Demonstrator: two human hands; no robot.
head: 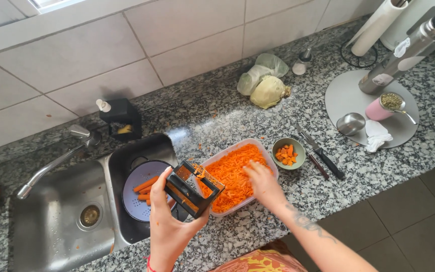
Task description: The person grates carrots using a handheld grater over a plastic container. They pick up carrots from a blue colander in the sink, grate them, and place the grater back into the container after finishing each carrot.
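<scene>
I'm seeing the left hand gripping the black grater while the right hand is lying flat, ungripping, in the nearly full tub of grated carrot, whole carrots waiting in the colander.

Matt black plastic grater w/ metal blade, translucent smooth plastic container, speckled polished granite countertop, brushed stainless steel sink and glossy chrome faucet, glazed ceramic bowl, glossy wall tiles, perforated enamel-look colander.

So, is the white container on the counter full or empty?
Nearly full. The white container holds a heap of grated carrot covering its bottom; the right hand rests in it, the left hand holds a black grater.
</scene>
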